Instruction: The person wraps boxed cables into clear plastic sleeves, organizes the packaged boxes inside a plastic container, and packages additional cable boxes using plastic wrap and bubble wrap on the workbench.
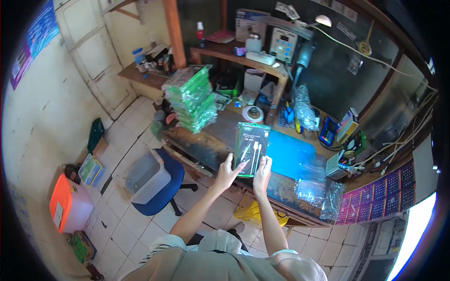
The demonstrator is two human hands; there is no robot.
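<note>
Between both hands, above the front edge of the workbench [220, 140], I hold a charging cable package [252, 145]. It is a flat dark box with a green edge, showing a white cable on its front, tilted up toward me. My left hand [228, 174] grips its lower left corner, thumb across the front. At the lower right edge, my right hand [263, 173] is closed on the same package. A blue mat [291, 153] lies just right of it. To the left stands a tall stack of green packages in clear plastic [190, 100].
Clear plastic sleeves [310, 191] lie on the bench's right side, near a card terminal [328, 131]. A tape roll [253, 114] sits behind the package. On the left, a blue chair [174, 175] carries a clear plastic bin [149, 180]. An orange-lidded box [60, 201] stands by the wall.
</note>
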